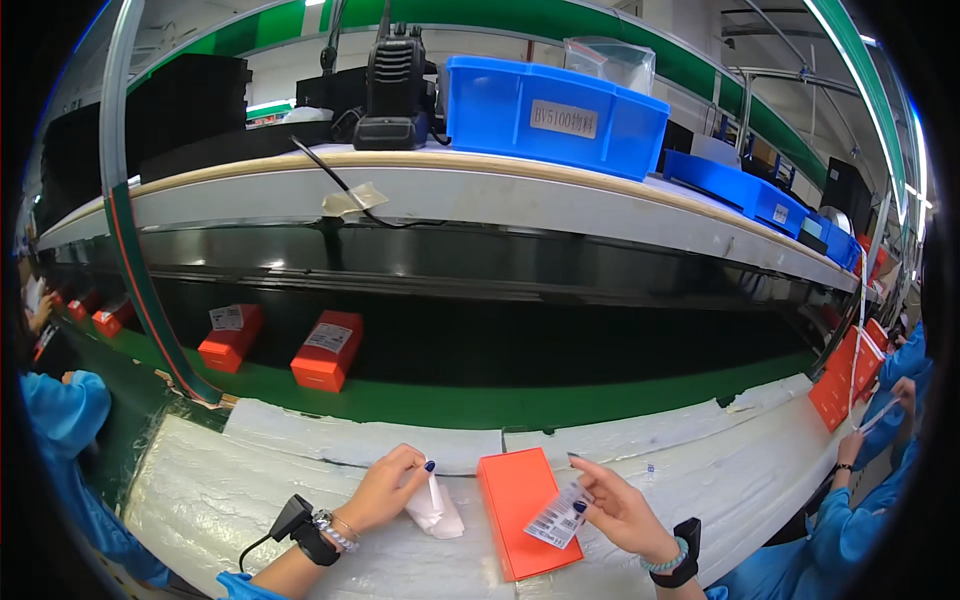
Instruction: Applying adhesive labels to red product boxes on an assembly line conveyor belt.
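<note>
An orange-red box lies in front of me on the plastic-covered worktop. My right hand pinches a white barcode label between thumb and fingers. The label is tilted over the lower right part of the box; I cannot tell whether it touches the lid. To the left of the box, my left hand has its thumb and fingers closed on a crumpled, pale pinkish-white piece of paper, which hangs down toward the worktop. Dark straps and beaded bracelets circle both wrists.
Beyond the worktop runs a green conveyor belt carrying orange boxes. Above it, a shelf bears a walkie-talkie and a blue bin. A metal post stands at left. Co-workers in blue sleeves flank me; orange boxes stand at right.
</note>
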{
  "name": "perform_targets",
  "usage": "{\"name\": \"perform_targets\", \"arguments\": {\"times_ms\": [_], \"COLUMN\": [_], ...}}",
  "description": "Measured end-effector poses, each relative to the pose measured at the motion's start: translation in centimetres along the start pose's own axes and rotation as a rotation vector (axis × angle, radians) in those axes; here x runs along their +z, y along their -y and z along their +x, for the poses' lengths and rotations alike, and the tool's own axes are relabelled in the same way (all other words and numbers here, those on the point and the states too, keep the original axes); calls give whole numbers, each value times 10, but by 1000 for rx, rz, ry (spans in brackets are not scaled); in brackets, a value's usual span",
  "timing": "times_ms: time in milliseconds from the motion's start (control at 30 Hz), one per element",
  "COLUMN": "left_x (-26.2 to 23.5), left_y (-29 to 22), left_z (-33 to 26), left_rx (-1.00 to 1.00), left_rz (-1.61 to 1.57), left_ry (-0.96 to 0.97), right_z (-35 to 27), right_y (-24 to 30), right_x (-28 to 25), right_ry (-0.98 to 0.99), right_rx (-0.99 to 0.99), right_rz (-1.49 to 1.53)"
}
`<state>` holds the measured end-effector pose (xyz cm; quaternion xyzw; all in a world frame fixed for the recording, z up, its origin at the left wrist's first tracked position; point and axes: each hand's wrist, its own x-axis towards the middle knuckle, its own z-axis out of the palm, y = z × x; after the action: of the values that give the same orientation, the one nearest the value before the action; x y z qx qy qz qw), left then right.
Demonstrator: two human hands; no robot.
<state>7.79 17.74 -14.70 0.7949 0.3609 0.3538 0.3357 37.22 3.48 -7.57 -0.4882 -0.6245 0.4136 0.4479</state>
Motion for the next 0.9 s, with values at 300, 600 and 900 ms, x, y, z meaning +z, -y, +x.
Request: {"name": "perform_targets", "arguments": {"times_ms": [300,600,900], "left_x": [3,-1,28], "left_y": [9,-23,-52], "left_z": [-10,-9,-51], "left_rx": [37,323,908], "left_rz": [52,366,722], "left_ry": [287,165,262], "right_z": [32,24,22], "right_y": [-24,-14,-14], "right_x": [7,19,21], "right_ry": [143,264,264], "right_rx": [125,190,157], "right_rz": [-196,-316,-324]}}
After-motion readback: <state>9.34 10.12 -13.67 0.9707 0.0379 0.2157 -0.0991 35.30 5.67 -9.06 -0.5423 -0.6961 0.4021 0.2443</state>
